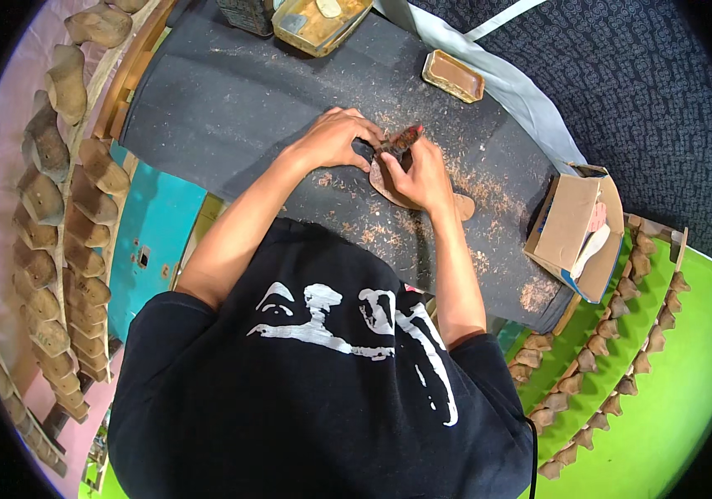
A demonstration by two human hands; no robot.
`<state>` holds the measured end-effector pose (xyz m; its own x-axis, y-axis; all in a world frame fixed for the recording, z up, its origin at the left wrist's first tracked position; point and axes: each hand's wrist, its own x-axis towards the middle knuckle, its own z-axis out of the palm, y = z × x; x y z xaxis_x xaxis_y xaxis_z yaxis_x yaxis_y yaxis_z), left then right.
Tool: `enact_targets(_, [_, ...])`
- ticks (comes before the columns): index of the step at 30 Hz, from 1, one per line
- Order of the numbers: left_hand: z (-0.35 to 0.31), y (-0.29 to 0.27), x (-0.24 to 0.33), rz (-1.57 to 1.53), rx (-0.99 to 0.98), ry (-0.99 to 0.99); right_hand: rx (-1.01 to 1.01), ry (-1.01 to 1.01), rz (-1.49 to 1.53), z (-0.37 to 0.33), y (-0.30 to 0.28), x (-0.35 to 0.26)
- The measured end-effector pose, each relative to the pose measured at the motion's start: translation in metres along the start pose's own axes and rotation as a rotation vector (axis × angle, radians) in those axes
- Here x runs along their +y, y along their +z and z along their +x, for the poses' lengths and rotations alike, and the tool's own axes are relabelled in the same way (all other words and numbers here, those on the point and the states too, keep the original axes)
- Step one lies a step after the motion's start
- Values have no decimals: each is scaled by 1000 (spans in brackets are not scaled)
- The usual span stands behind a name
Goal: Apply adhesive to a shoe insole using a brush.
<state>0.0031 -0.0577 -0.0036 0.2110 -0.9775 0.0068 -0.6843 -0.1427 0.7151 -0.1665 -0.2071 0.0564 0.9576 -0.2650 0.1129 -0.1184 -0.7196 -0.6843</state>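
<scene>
A tan, sole-shaped piece [462,205], like a shoe sole, lies slantwise on the dark work surface in front of me. My left hand [332,143] is bent around its far left end, thumb and fingers closed on the edge. My right hand [424,179] rests over the middle of the sole, its fingers wrapped around a short dark brown hand tool [406,138] with a red end. The tool's working end lies between the two hands, against the sole; its exact kind is hidden by the fingers.
Shavings [489,196] are scattered over the dark table cover [239,100]. At the back stand a shallow tray [310,37] and a small rectangular dish [453,76]. A cardboard box [561,218] sits at the right edge. Wooden shoe lasts [40,198] line racks on both sides.
</scene>
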Motion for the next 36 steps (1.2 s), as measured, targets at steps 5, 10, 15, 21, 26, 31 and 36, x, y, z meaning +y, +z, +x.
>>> enact_targets(5, [0,-2,0,5,-27,13,93,69,62,-14,9,4])
enact_targets(10, [-1,0,-1,-15,-9,18,250,229,-3,-25,5,9])
enact_targets(15, [-3,-6,0,-10,-43,4,297,44,36,-22,26,-10])
enact_targets(21, [-5,-8,24,141,-14,59,413,413,24,-34,15,8])
enact_targets(26, [-17,31,29,229,231,63,482,259,147,-36,36,-1])
enact_targets(31, [-18,32,32,240,249,128,575,579,150,-81,25,33])
enact_targets(36, [-20,33,29,283,238,139,947,742,46,-153,-36,63])
